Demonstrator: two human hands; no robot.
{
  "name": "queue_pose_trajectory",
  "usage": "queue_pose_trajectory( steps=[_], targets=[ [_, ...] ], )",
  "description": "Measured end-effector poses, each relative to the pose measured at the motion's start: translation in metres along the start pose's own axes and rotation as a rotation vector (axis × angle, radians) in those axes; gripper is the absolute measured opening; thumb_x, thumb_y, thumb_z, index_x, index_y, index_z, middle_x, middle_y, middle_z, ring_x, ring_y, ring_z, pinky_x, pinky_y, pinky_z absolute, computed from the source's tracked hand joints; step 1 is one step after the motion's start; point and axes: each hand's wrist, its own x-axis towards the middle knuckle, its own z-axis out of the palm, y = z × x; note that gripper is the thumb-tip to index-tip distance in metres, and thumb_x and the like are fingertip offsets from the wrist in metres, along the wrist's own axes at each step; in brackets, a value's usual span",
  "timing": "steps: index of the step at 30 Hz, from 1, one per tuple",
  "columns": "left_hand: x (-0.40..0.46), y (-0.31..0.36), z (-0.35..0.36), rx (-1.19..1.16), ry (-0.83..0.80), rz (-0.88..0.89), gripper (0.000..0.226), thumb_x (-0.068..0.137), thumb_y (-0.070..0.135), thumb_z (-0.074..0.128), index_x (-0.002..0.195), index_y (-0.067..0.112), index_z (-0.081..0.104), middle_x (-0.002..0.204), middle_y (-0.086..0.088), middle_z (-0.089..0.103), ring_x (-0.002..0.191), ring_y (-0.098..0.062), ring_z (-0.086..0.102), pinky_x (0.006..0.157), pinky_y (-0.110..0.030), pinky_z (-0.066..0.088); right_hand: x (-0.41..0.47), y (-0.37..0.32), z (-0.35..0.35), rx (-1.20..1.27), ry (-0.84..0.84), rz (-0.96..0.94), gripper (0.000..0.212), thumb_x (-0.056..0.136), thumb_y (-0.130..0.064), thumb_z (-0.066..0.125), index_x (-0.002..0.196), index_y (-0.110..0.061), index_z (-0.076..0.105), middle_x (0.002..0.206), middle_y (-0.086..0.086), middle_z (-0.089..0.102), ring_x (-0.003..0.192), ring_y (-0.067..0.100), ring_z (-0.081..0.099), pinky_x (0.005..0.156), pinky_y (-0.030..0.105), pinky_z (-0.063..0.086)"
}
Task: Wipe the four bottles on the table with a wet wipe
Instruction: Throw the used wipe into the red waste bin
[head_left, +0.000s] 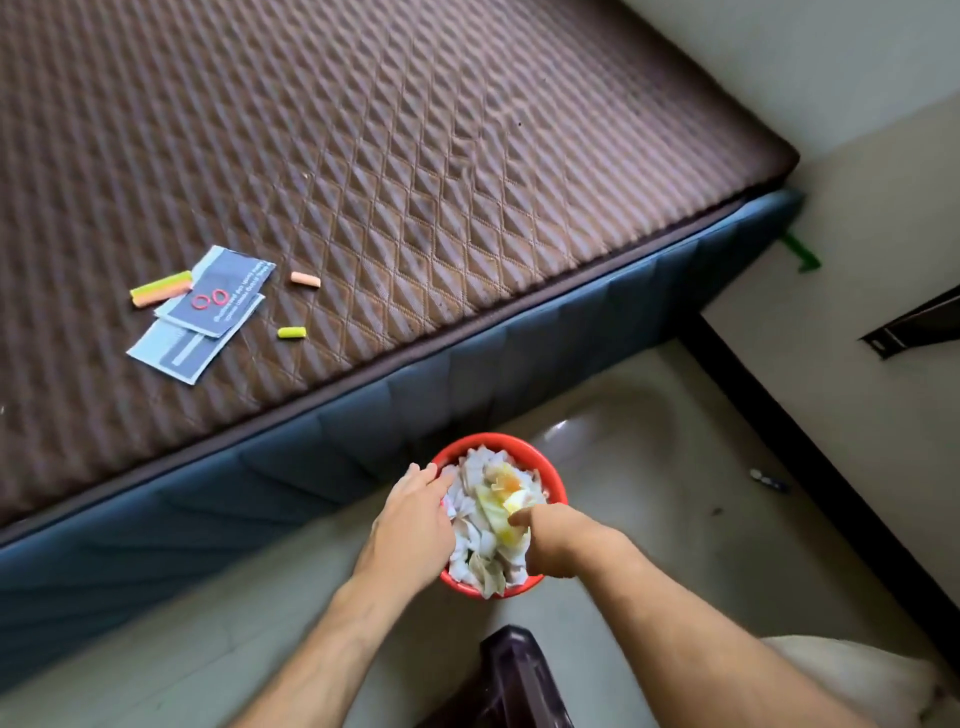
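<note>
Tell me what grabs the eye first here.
The red bin on the floor at bottom centre, heaped with crumpled wipes, with the left hand and right hand over it. Next, the brown mattress filling the upper left, with packets lying on it.

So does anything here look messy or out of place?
Yes. The red bin on the floor is heaped above its rim with crumpled wipes, some stained yellow, and both hands press on the pile. Small coloured sticks, rubber bands and sachets lie scattered on the bare mattress. No bottles are in view.
</note>
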Motion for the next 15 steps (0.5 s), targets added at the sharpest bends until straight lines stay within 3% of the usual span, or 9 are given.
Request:
queue_pose_trajectory(
  steps=[6, 10, 15],
  targets=[
    [-0.005, -0.01, 0.007, 0.008, -0.017, -0.051, 0.054, 0.104, 0.011, 0.033, 0.157, 0.022, 0.033, 0.166, 0.003, 0.026, 0.155, -0.015, 0.011, 0.122, -0.025, 0.011, 0.017, -0.015, 0.028, -0.116, -0.077, -0.039, 0.063, 0.095, -0.027, 0.062, 0.152, -0.021, 0.036, 0.162, 0.013, 0.024, 0.146, 0.037, 0.029, 0.117, 0.049, 0.028],
    [-0.007, -0.016, 0.006, 0.013, -0.038, -0.053, 0.054, 0.105, 0.017, 0.036, 0.157, 0.026, 0.032, 0.166, 0.0, 0.026, 0.156, -0.018, 0.009, 0.123, -0.029, 0.013, 0.015, -0.016, 0.023, -0.065, -0.053, -0.044, 0.054, 0.096, -0.025, 0.061, 0.147, -0.019, 0.046, 0.151, 0.012, 0.046, 0.137, 0.033, 0.045, 0.111, 0.043, 0.037],
    [0.0, -0.03, 0.009, 0.073, -0.074, -0.029, 0.062, 0.102, 0.019, 0.039, 0.161, 0.023, 0.018, 0.168, -0.003, 0.018, 0.157, -0.019, 0.004, 0.126, -0.035, 0.014, -0.007, -0.011, 0.003, -0.068, -0.028, -0.091, 0.056, 0.099, -0.021, 0.044, 0.153, -0.028, 0.033, 0.158, 0.001, 0.034, 0.143, 0.028, 0.035, 0.117, 0.036, 0.027]
  ],
)
